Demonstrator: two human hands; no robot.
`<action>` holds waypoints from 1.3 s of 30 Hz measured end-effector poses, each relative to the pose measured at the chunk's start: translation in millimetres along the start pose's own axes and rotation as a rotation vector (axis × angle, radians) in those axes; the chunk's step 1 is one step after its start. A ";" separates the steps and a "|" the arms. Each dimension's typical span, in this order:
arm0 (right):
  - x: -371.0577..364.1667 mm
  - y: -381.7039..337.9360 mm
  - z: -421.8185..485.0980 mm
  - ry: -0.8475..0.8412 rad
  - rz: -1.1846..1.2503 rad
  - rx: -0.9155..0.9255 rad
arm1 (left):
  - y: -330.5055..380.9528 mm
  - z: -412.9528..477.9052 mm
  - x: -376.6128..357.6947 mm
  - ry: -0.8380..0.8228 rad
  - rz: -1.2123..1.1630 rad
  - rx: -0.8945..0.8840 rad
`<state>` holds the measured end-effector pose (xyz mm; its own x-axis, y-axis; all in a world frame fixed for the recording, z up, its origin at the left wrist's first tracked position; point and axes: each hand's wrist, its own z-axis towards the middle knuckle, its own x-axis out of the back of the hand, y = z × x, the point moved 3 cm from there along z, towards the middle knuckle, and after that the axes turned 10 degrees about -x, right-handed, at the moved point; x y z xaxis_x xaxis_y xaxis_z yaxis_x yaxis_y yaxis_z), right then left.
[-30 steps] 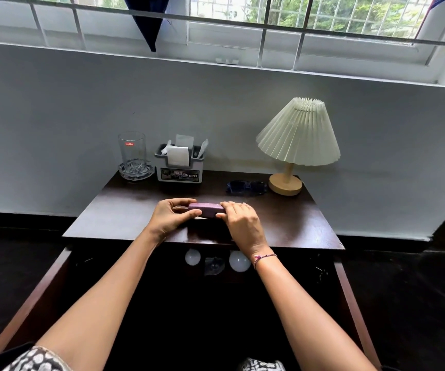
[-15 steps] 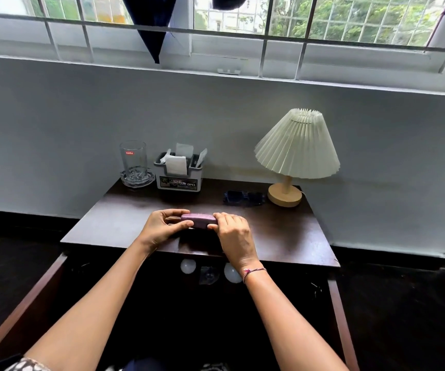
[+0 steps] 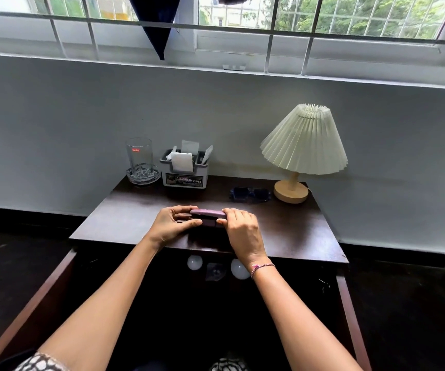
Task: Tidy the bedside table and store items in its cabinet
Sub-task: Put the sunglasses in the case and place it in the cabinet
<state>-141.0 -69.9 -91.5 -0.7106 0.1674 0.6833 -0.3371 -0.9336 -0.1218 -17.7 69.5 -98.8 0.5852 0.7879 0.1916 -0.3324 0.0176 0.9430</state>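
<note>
Left hand (image 3: pixel 174 226) grips the left end of the purple case (image 3: pixel 208 213), thumb low and fingers curled over the top. Right hand (image 3: pixel 242 231) pinches the right end. Case is at front-middle of the bedside table (image 3: pixel 125 218), with a dark gap between lid and base. Grey caddy (image 3: pixel 185 180) reads "OPEL". The red label on the glass (image 3: pixel 138 156) is probably "cello", too small to confirm.

Purple case (image 3: pixel 208 213) ajar, above table (image 3: pixel 119 218) front.

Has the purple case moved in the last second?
No. The purple case stays left and in front of the sunglasses, same gap; only the view shifted.
</note>
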 end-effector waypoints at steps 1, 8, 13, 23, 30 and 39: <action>-1.3 0.8 -0.6 -0.022 0.005 -0.003 | -0.1 0.0 0.1 -0.006 0.006 -0.002; -3.8 12.7 1.8 -0.266 0.395 -0.174 | -2.7 3.8 0.7 -0.038 -0.026 -0.010; -1.6 51.5 2.3 -0.343 0.900 -0.642 | -5.1 5.9 4.1 -0.005 -0.118 0.007; -8.8 63.6 -2.8 -0.494 1.364 -0.838 | -7.8 6.7 5.8 0.040 -0.269 0.022; -9.3 64.1 -1.2 -0.449 1.463 -0.872 | -12.9 9.0 9.2 -0.021 -0.298 0.032; -9.5 64.7 0.2 -0.366 1.444 -0.893 | -8.4 6.2 10.8 -0.029 -0.290 0.011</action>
<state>-156.0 -132.0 -105.7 -0.5998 -0.7673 -0.2270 0.0921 0.2156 -0.9721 -4.0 74.1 -102.9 0.6759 0.7327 -0.0790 -0.1397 0.2327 0.9625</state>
